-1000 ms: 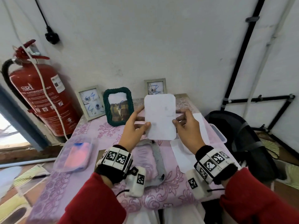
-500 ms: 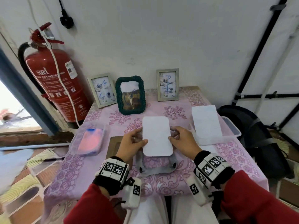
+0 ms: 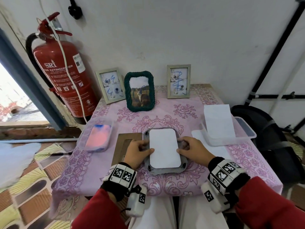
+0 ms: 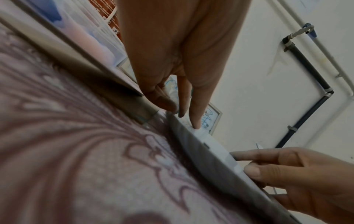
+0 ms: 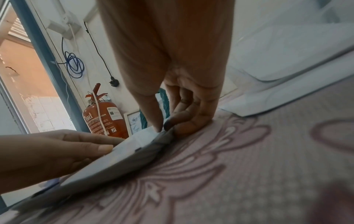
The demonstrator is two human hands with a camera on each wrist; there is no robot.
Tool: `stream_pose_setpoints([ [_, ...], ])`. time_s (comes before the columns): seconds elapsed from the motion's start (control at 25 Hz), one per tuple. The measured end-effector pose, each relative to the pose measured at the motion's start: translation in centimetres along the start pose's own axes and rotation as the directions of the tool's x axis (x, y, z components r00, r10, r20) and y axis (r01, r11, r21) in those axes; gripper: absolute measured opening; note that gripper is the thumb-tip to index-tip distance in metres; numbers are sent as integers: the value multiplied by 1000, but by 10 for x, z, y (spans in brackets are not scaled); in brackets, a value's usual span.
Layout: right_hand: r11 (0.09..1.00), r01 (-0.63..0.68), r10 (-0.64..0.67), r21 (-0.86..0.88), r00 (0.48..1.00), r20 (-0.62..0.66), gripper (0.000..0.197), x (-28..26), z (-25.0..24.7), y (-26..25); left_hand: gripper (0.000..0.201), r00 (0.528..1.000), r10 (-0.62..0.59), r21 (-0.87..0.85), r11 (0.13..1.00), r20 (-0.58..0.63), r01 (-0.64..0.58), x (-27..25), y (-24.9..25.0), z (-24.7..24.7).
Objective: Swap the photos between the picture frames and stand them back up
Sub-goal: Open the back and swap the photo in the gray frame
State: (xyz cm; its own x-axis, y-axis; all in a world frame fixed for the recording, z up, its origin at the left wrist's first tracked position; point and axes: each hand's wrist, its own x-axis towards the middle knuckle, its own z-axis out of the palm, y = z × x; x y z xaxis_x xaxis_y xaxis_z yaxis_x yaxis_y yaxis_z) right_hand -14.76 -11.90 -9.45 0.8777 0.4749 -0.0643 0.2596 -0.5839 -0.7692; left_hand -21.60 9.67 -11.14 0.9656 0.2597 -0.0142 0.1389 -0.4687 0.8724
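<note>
A white photo [image 3: 164, 148] with rounded corners lies blank side up on a grey frame [image 3: 165, 171] that rests face down on the pink tablecloth. My left hand [image 3: 148, 148] pinches the photo's left edge, thumb on top. My right hand [image 3: 180, 148] pinches its right edge the same way. In the left wrist view the photo's white edge [image 4: 216, 145] sits on the grey frame [image 4: 210, 163]. In the right wrist view my right fingertips [image 5: 159, 127] press the photo's corner [image 5: 141, 136]. A brown wooden frame [image 3: 127, 141] lies flat beside my left hand.
Three frames stand at the wall: a silver one [image 3: 110, 85], a green rope one [image 3: 139, 90], another silver one [image 3: 178, 80]. A lidded box [image 3: 97, 136] sits left, a clear tray [image 3: 247, 131] with a white sheet [image 3: 219, 123] right. A fire extinguisher [image 3: 66, 76] stands left, a black bag [image 3: 272, 138] right.
Both hands brought the white photo down from mid-air and laid it onto the grey frame on the table.
</note>
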Motion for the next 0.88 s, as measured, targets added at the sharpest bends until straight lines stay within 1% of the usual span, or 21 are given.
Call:
stream_pose_setpoints([
  [0.16, 997, 29, -27, -69, 999, 32, 42, 0, 0, 2, 44, 1000, 1, 66, 998, -29, 1, -4, -1, 1],
  [0.36, 998, 25, -23, -63, 999, 42, 42, 1, -3, 6, 45, 999, -30, 139, 990, -21, 33, -4, 2, 4],
  [0.64, 998, 36, -30, -53, 994, 106, 42, -1, -6, 10, 41, 998, -43, 120, 992, -36, 48, -4, 3, 3],
  [0.88, 995, 52, -41, -91, 992, 117, 44, -1, -6, 8, 42, 999, -39, 136, 990, -25, 42, -4, 4, 1],
])
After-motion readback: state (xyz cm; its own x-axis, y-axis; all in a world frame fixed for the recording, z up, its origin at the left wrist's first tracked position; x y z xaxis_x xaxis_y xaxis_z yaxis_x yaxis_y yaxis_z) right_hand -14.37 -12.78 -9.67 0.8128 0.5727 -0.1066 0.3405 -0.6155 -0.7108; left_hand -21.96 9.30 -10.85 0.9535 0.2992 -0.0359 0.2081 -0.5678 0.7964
